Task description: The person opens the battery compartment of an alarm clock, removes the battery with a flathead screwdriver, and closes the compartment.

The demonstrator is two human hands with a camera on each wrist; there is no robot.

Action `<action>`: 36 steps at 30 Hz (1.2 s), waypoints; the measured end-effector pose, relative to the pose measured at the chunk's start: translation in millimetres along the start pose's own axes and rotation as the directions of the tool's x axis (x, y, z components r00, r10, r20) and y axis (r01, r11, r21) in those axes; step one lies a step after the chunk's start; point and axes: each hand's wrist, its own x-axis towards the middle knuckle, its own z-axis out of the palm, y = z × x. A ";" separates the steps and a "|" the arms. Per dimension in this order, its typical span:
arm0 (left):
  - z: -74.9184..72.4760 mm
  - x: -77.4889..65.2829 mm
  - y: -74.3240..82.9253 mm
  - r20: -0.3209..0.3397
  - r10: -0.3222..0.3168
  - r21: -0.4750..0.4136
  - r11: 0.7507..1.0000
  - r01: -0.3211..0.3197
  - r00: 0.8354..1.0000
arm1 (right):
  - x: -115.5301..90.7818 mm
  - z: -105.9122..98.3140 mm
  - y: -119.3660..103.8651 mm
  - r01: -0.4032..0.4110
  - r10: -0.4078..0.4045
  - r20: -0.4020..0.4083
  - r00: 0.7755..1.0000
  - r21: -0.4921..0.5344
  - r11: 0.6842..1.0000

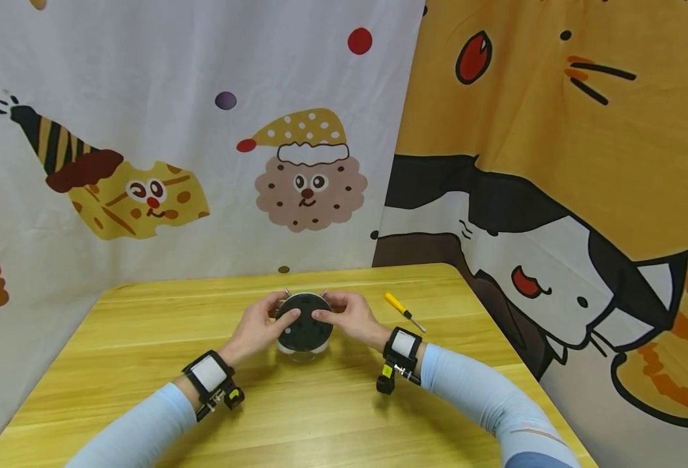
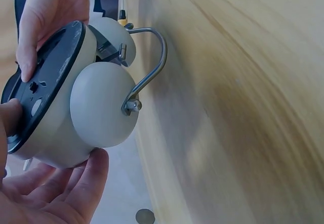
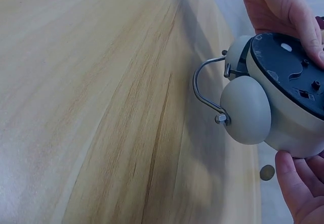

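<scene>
Through my head camera, the left hand (image 1: 262, 323) and right hand (image 1: 352, 316) grasp the twin-bell alarm clock (image 1: 304, 335) from opposite sides over the wooden table (image 1: 309, 429), thumbs on its black back cover (image 3: 283, 75). That view gives me the whole yellow-handled screwdriver (image 1: 398, 304), right of the clock; the wrist views clearly show the curved metal handle (image 2: 164, 49) linking the clock's bells (image 2: 104, 105).

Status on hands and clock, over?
Left hand and right hand grip twin-bell clock, black back facing person. Screwdriver lies apart on table. Nothing seen blocking.
</scene>
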 end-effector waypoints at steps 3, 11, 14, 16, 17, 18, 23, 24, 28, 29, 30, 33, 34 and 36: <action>-0.5 -0.1 -0.4 0.007 -0.033 -0.007 0.999 0.033 0.999 | 1.8 1.2 2.0 0.014 -0.014 0.009 1.000 -0.006 1.000; 0.6 0.1 3.0 0.021 -0.049 -0.003 0.999 0.050 0.999 | 0.7 -0.3 3.6 -0.020 0.020 0.004 1.000 0.001 1.000; 1.0 -0.5 3.4 0.022 -0.056 -0.001 0.998 0.056 0.998 | 0.9 0.3 3.0 -0.029 0.029 0.006 1.000 0.001 1.000; 0.9 -1.1 3.9 0.025 -0.066 -0.003 0.998 0.066 0.997 | 1.1 0.9 2.4 -0.033 0.033 0.006 0.999 0.001 0.999; 0.9 -1.6 4.1 0.029 -0.068 -0.007 0.998 0.068 0.997 | 1.1 1.2 2.0 -0.032 0.032 0.007 0.999 0.002 0.999; 0.9 -1.8 4.3 0.030 -0.073 -0.009 0.997 0.073 0.997 | 0.9 1.5 1.5 -0.032 0.032 0.007 0.999 0.005 0.999; 1.4 -2.2 4.5 0.035 -0.105 -0.047 0.993 0.106 0.994 | 2.0 2.3 1.9 -0.055 0.055 -0.003 0.998 0.039 0.998; 1.9 -2.0 4.5 0.034 -0.112 -0.050 0.992 0.113 0.993 | 2.3 2.3 2.3 -0.063 0.064 -0.008 0.998 0.048 0.997; 3.6 -1.0 4.5 0.022 -0.130 -0.039 0.991 0.131 0.991 | 3.1 2.2 3.5 -0.077 0.079 -0.030 0.996 0.063 0.995; 4.1 -0.6 4.1 0.019 -0.130 -0.035 0.991 0.131 0.991 | 3.3 2.3 4.0 -0.077 0.079 -0.035 0.996 0.065 0.995; 4.5 -0.2 3.9 0.016 -0.133 -0.031 0.991 0.133 0.991 | 3.3 2.4 4.3 -0.076 0.079 -0.039 0.996 0.065 0.995; 5.2 1.5 2.7 0.013 -0.135 -0.024 0.990 0.136 0.991 | 3.3 2.5 4.9 -0.072 0.075 -0.050 0.996 0.062 0.996; 5.3 2.2 2.0 0.016 -0.132 -0.024 0.991 0.133 0.991 | 3.4 2.6 4.9 -0.070 0.073 -0.053 0.996 0.059 0.996; 5.5 3.5 1.1 0.022 -0.131 -0.024 0.991 0.132 0.991 | 3.5 2.8 5.0 -0.070 0.073 -0.051 0.996 0.057 0.996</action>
